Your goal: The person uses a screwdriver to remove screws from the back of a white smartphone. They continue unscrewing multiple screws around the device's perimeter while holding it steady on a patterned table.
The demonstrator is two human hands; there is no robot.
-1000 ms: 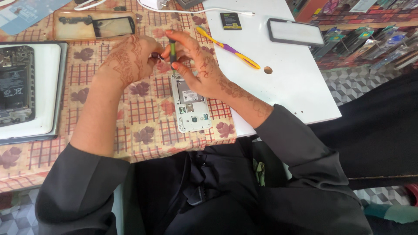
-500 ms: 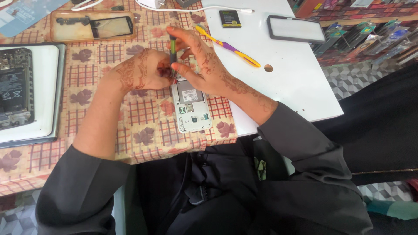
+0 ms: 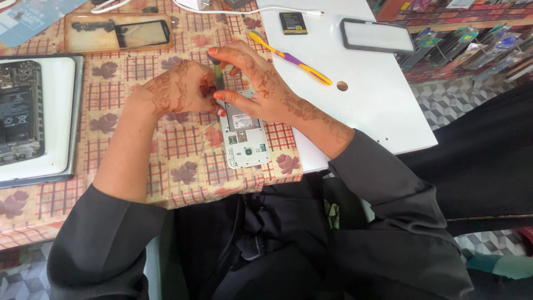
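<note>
A white phone body [image 3: 245, 139] with its back cover off lies face down on the patterned tablecloth [image 3: 183, 166]. My right hand [image 3: 252, 86] holds a small dark green-handled screwdriver [image 3: 218, 75] upright over the phone's far end, thumb and fingertips pinching the handle. My left hand [image 3: 180, 89] rests beside it, fingers curled against the phone's top edge and the screwdriver's lower part. The screwdriver tip is hidden between my fingers.
An opened dark phone [image 3: 19, 111] lies on a white tray [image 3: 55, 122] at the left. A clear case with a screen glass [image 3: 119, 32] sits at the back. On the white board [image 3: 361, 100] lie yellow-purple tweezers [image 3: 291, 58], a small battery [image 3: 293, 23] and a phone [image 3: 377, 36].
Both hands have stayed on the phone's far end. My right hand's grip on the upright screwdriver shifted slightly, and the view moved a little.
</note>
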